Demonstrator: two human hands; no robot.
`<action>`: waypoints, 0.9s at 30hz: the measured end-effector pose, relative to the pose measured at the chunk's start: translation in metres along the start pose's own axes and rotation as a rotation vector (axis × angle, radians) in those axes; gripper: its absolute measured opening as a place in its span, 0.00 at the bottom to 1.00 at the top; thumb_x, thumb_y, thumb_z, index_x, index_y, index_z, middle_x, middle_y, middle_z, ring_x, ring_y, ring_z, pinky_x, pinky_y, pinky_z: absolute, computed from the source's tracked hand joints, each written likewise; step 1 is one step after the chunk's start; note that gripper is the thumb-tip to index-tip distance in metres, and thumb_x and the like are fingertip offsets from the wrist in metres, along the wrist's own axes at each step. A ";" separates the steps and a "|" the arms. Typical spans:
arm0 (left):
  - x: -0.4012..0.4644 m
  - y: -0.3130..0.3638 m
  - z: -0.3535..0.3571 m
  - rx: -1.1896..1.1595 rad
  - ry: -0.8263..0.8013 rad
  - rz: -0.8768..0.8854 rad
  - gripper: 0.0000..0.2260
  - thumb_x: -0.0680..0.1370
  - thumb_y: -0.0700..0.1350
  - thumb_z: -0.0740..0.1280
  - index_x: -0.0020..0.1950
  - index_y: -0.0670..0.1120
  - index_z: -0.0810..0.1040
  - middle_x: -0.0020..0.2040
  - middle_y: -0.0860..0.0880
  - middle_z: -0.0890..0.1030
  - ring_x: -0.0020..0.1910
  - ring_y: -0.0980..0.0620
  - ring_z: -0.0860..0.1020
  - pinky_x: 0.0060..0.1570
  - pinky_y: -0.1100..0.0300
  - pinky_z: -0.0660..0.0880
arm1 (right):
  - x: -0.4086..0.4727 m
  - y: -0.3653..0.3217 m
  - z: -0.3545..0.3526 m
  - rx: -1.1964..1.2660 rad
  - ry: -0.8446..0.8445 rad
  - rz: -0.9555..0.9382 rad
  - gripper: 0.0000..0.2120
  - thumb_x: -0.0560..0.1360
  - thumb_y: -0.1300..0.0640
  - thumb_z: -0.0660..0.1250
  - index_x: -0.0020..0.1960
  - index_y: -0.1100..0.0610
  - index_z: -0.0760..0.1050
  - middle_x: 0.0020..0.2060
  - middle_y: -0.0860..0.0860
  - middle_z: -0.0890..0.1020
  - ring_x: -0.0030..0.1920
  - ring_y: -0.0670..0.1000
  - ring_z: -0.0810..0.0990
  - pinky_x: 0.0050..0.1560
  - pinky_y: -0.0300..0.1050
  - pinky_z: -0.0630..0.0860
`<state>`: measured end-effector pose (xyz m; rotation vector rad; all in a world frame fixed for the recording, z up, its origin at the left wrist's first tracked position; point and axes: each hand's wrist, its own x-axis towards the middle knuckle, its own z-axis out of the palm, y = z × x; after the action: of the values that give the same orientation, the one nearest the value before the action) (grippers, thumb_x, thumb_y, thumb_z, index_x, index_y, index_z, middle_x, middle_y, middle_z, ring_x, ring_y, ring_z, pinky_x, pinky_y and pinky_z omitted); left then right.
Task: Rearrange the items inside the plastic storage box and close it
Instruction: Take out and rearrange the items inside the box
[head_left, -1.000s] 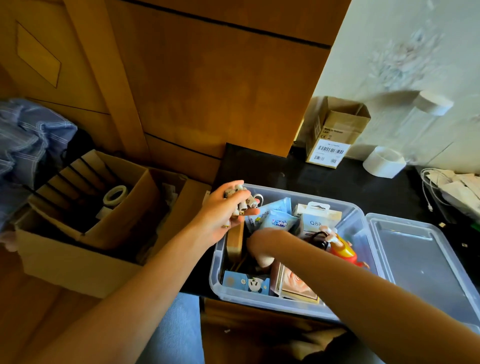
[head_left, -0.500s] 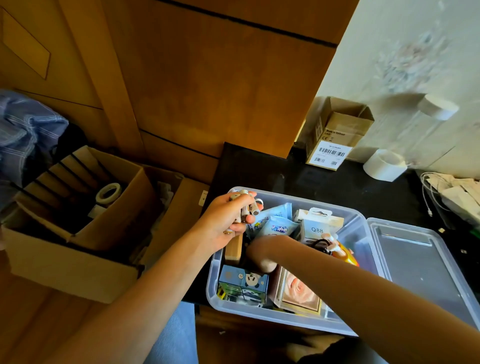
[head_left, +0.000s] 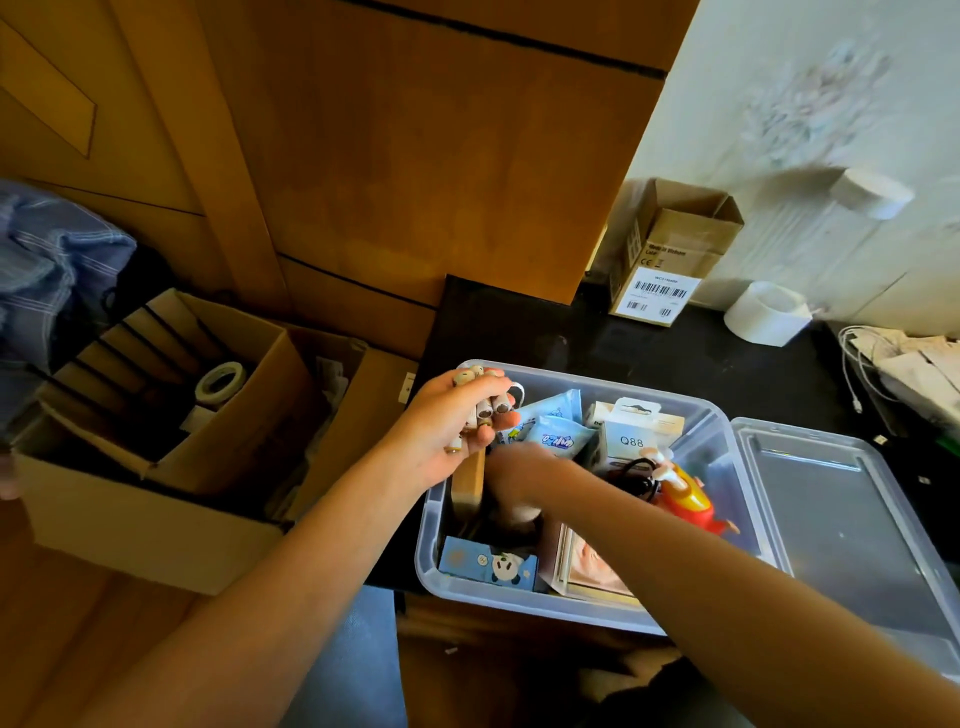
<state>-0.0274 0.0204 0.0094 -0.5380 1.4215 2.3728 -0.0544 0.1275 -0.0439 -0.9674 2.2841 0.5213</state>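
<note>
- Left hand (head_left: 451, 423) is clenched round a bundle of batteries (head_left: 480, 405) above the storage box's (head_left: 719, 423) left end.
- Right hand (head_left: 511, 480) reaches inside the box on the counter (head_left: 571, 338); its grip is hidden.
- Lid (head_left: 852, 525) lies beside the box, right.

Translucent glossy plastic storage box (head_left: 717, 431)

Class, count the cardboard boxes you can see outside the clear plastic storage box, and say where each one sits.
3. A large open cardboard box on the floor at left, a smaller divided box resting inside it, and a small barcode-labelled box on the black counter by the wall. Others may be hidden.
</note>
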 end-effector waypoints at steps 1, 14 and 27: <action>-0.001 0.000 -0.001 -0.008 0.019 0.007 0.02 0.77 0.38 0.67 0.47 0.45 0.77 0.33 0.47 0.82 0.31 0.52 0.82 0.20 0.68 0.70 | -0.007 0.004 -0.006 0.089 0.060 -0.008 0.11 0.73 0.54 0.68 0.51 0.59 0.78 0.42 0.50 0.75 0.47 0.53 0.73 0.46 0.45 0.71; -0.006 -0.024 0.040 0.365 0.055 0.049 0.05 0.75 0.41 0.71 0.48 0.47 0.76 0.40 0.46 0.79 0.32 0.54 0.77 0.21 0.68 0.67 | -0.114 0.084 -0.026 1.051 0.524 0.230 0.07 0.73 0.57 0.67 0.41 0.60 0.81 0.33 0.49 0.84 0.27 0.44 0.79 0.29 0.31 0.74; -0.015 -0.057 0.088 0.310 -0.099 -0.046 0.07 0.75 0.43 0.70 0.52 0.45 0.77 0.40 0.45 0.81 0.35 0.52 0.79 0.20 0.69 0.66 | -0.139 0.105 0.048 1.197 0.724 0.441 0.12 0.76 0.51 0.65 0.51 0.59 0.78 0.42 0.53 0.84 0.39 0.51 0.83 0.42 0.44 0.81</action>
<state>-0.0018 0.1230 0.0104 -0.3608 1.6688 2.0581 -0.0373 0.2938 0.0246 0.0026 2.7189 -1.1373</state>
